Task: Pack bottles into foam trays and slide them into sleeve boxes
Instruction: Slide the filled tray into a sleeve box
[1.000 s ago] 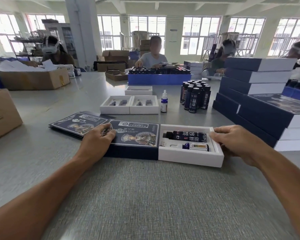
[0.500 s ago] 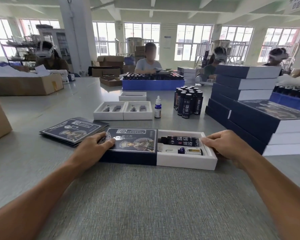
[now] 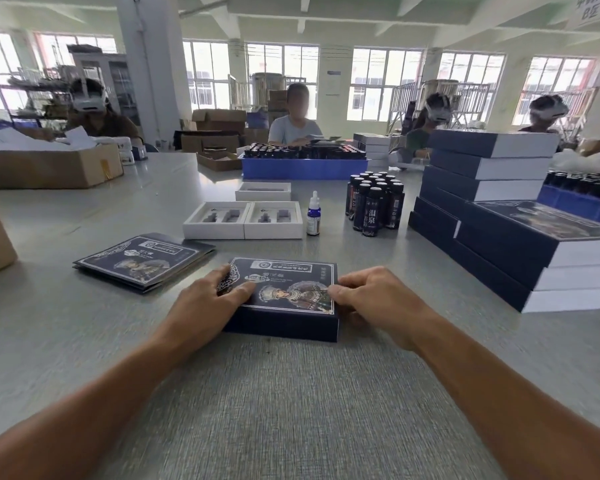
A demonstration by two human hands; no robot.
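At tabletop (image 3: 291, 410) centre: sleeve box (image 3: 284, 299), flat, closed. Left hand (image 3: 210, 299) spread on its left edge, fingers straight; right hand (image 3: 371, 299) curled round its right end. Open grey surface nearer; flat sleeves (image 3: 142, 261) left, packed boxes (image 3: 520, 237) right.

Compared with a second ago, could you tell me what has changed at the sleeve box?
The right hand pushed the foam tray leftward, fully into the sleeve box; no tray shows now. The left hand still braces the box's left end. The empty trays and bottles are unmoved.
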